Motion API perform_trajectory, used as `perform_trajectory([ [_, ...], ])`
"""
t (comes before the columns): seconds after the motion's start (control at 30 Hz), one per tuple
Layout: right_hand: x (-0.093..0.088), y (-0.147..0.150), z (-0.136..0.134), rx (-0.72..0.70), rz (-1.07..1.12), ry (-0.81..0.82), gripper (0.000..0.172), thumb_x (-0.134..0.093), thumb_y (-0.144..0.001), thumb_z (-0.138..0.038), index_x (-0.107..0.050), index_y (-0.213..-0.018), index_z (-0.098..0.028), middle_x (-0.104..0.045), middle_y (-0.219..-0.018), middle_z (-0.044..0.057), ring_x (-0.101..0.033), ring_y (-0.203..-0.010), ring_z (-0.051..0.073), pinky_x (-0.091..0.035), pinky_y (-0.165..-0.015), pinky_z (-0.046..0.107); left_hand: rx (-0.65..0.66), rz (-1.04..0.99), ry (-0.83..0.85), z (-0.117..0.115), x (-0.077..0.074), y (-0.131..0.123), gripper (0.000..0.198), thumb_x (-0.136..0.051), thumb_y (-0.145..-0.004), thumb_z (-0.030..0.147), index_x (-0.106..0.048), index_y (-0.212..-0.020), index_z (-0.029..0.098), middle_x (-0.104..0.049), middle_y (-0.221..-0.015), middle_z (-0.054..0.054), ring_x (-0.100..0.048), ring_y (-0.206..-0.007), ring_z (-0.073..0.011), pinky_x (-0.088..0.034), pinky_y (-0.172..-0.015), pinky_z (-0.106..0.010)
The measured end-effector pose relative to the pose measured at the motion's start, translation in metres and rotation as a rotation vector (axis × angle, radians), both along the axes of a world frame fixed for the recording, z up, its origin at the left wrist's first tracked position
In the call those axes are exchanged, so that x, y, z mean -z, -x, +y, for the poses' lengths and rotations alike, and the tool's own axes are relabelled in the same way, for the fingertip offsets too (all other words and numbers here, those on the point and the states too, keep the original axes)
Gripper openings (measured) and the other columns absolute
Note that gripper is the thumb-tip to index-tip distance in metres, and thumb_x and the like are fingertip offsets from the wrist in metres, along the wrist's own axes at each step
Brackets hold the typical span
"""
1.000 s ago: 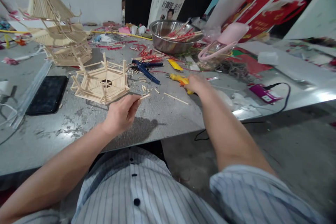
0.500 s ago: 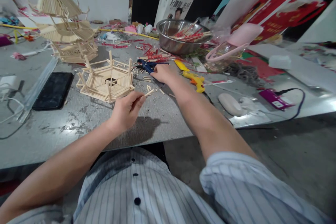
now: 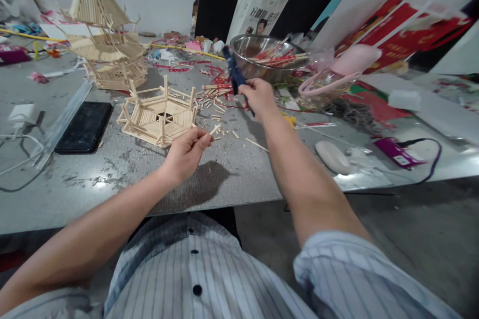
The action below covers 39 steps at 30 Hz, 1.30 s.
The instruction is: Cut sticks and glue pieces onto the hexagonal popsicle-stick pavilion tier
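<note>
Pinched in the fingers of my left hand (image 3: 187, 153) is a short wooden stick (image 3: 215, 130). That hand is just in front of a six-sided wooden stick frame (image 3: 164, 114) with short upright posts, which stands on the table. My right hand (image 3: 260, 97) is closed around dark blue pliers (image 3: 236, 76), held up off the table with the jaws pointing away from me. Cut stick pieces (image 3: 219, 104) lie scattered between the two hands. Behind my right wrist, a yellow glue gun (image 3: 290, 120) is mostly hidden.
A stick pagoda (image 3: 108, 45) stands at the back left, near a black phone (image 3: 84, 127). A steel bowl (image 3: 239, 65) of sticks and red wrappers is beyond the pliers. To the right are a pink-handled basket (image 3: 322, 84), a white mouse-shaped object (image 3: 332, 157) and a purple box (image 3: 399, 152).
My right hand has lifted the pliers off the table and turned them upward. My left hand keeps the stick, with its fingers turned slightly. The view has shifted a little.
</note>
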State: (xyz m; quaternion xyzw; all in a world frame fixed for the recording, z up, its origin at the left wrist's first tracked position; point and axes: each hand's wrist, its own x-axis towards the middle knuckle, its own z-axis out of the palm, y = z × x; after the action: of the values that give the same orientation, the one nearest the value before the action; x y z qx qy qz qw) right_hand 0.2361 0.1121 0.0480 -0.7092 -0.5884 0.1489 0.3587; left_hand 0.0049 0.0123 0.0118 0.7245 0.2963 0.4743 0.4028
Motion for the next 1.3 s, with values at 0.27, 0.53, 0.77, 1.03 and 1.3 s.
perform_trajectory([
  [0.27, -0.024, -0.022, -0.085, -0.178, 0.651, 0.029, 0.025, -0.06, -0.081, -0.036, -0.042, -0.068, -0.025, -0.043, -0.057, -0.009, -0.025, -0.039, 0.006, -0.022, -0.043, 0.025, -0.25, 0.201, -0.655, -0.002, 0.013, -0.002, 0.016, -0.045, -0.099, 0.026, -0.058, -0.093, 0.017, -0.054, -0.13, -0.015, -0.056, -0.12, -0.0197, -0.051, -0.098, -0.039],
  [0.53, -0.002, -0.019, -0.105, -0.378, 0.913, 0.113, 0.015, -0.06, -0.064, -0.024, -0.046, -0.069, -0.025, -0.036, -0.046, -0.01, -0.021, -0.034, 0.005, -0.01, -0.039, 0.023, -0.158, 0.291, -0.626, -0.008, 0.012, -0.007, 0.02, -0.041, -0.1, 0.026, -0.058, -0.095, 0.017, -0.056, -0.133, -0.018, -0.058, -0.122, -0.02, -0.053, -0.095, -0.035],
  [0.77, 0.021, 0.001, -0.088, -0.616, 1.045, 0.105, 0.029, -0.073, -0.057, -0.031, -0.056, -0.08, -0.026, -0.067, -0.08, -0.001, -0.064, -0.068, 0.016, -0.05, -0.062, 0.032, -0.094, 0.239, -0.49, -0.014, 0.016, -0.015, 0.017, -0.046, -0.097, 0.02, -0.058, -0.086, 0.016, -0.07, -0.097, -0.012, -0.067, -0.106, -0.0191, -0.053, -0.08, -0.025],
  [1.03, 0.023, 0.014, -0.095, -0.743, 1.049, 0.172, 0.038, -0.059, -0.053, -0.037, -0.062, -0.089, -0.029, -0.071, -0.095, 0.004, -0.066, -0.096, 0.028, -0.053, -0.075, 0.045, 0.048, 0.215, -0.332, -0.014, 0.019, -0.019, 0.022, -0.047, -0.097, 0.025, -0.061, -0.083, 0.017, -0.068, -0.104, -0.012, -0.067, -0.097, -0.0171, -0.052, -0.081, -0.027],
  [1.3, 0.033, -0.012, -0.083, -0.4, 0.226, -0.21, 0.036, -0.065, -0.063, -0.031, -0.058, -0.098, -0.025, -0.067, -0.089, 0.005, -0.066, -0.089, 0.028, -0.052, -0.087, 0.049, -0.065, 0.134, 0.156, -0.004, 0.015, -0.014, 0.025, -0.045, -0.096, 0.034, -0.056, -0.081, 0.017, -0.056, -0.06, 0.002, -0.048, -0.054, -0.0089, -0.038, -0.054, -0.021],
])
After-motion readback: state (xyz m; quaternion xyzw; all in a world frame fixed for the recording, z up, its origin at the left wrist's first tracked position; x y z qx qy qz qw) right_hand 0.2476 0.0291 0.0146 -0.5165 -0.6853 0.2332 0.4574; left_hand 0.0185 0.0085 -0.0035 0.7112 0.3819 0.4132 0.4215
